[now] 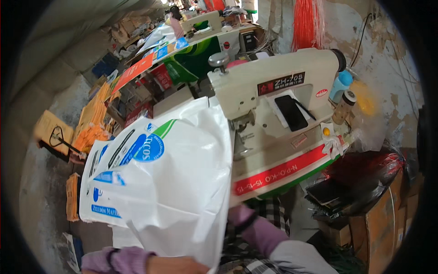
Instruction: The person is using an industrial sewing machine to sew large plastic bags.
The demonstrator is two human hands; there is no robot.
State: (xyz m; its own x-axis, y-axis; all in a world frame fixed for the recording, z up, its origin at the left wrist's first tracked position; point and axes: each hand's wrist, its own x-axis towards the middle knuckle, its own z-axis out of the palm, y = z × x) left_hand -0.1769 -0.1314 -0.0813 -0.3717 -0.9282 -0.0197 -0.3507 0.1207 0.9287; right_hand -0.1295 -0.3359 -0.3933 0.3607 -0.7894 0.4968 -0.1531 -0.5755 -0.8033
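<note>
A big white printed plastic sack [182, 169] with blue and green markings spreads over the left and middle, its right side beside the needle of a cream sewing machine [278, 73]. My left hand [178, 264] is at the lower edge of the view, closed on the sack's near edge; its fingertips are cut off or covered. Close to the sack's right edge, under the table's front, is my right hand [237, 213]. It is blurred, and the sack covers its fingers. Both forearms wear purple sleeves.
A black phone [291, 112] lies on the machine's bed. To its right stand a blue bottle [341, 84] and a brown-tinted jar [344, 107], with a white glove [334, 145] nearby. Cardboard boxes [378, 223] fill the lower right. Orange bundles [93, 121] are stacked at left.
</note>
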